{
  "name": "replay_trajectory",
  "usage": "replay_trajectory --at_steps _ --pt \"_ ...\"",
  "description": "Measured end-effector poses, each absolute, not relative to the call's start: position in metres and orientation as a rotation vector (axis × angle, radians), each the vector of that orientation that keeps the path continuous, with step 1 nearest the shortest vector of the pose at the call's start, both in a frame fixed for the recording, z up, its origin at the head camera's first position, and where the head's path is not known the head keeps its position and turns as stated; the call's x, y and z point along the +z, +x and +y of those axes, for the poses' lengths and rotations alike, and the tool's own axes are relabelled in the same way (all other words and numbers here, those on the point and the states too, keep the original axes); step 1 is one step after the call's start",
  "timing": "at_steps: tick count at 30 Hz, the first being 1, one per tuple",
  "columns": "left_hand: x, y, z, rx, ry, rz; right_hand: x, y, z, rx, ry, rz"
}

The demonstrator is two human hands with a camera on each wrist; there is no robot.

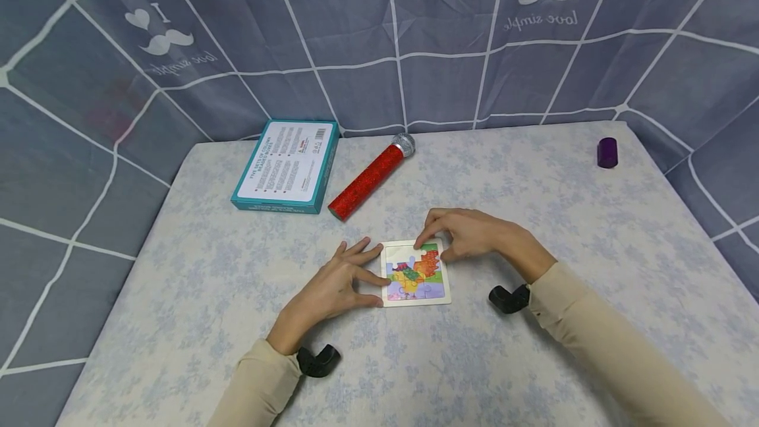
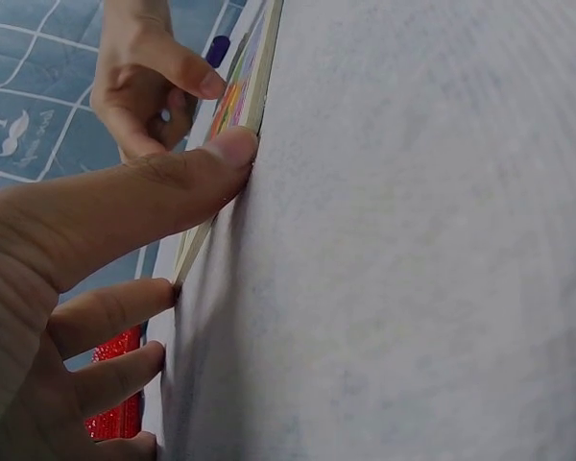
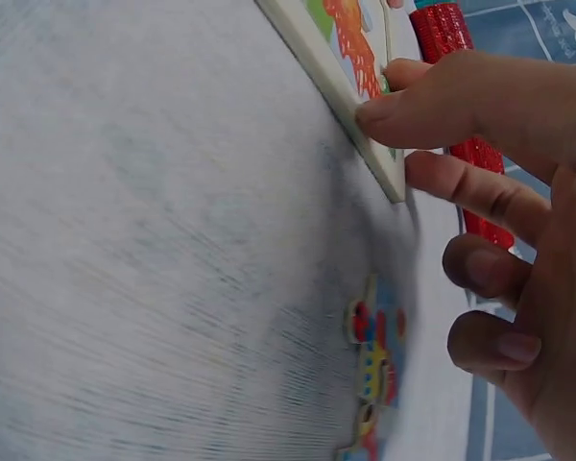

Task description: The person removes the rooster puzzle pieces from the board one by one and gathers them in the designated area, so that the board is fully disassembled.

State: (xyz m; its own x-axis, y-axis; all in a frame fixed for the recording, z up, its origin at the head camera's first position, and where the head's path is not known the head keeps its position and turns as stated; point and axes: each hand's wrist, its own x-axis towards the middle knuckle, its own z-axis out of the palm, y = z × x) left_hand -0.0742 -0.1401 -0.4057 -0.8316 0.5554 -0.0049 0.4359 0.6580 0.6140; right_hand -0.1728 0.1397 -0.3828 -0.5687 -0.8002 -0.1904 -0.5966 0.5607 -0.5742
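A small square jigsaw puzzle (image 1: 415,273) lies in a white frame on the table, its upper left part bare white. My left hand (image 1: 332,285) spreads along the frame's left side, its fingers fairly straight. In the left wrist view, the thumb (image 2: 232,149) presses on the frame's edge. My right hand (image 1: 468,232) is at the upper right corner, thumb and index finger bent around it. In the right wrist view, the thumb (image 3: 379,113) rests on the frame's rim and the other fingers curl in the air.
A teal box (image 1: 286,165) and a red glittery microphone (image 1: 370,176) lie behind the puzzle. A dark purple cylinder (image 1: 607,153) stands at the back right. Brightly coloured flat pieces (image 3: 374,351) show on the table in the right wrist view. A tiled-pattern curtain (image 1: 356,31) encloses the back.
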Motion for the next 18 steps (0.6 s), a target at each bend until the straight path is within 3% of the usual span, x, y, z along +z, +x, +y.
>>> replay_trajectory --at_steps 18 --pt "-0.402 -0.074 -0.138 0.889 0.816 2.686 -0.373 -0.172 0.118 -0.383 -1.13 2.341"
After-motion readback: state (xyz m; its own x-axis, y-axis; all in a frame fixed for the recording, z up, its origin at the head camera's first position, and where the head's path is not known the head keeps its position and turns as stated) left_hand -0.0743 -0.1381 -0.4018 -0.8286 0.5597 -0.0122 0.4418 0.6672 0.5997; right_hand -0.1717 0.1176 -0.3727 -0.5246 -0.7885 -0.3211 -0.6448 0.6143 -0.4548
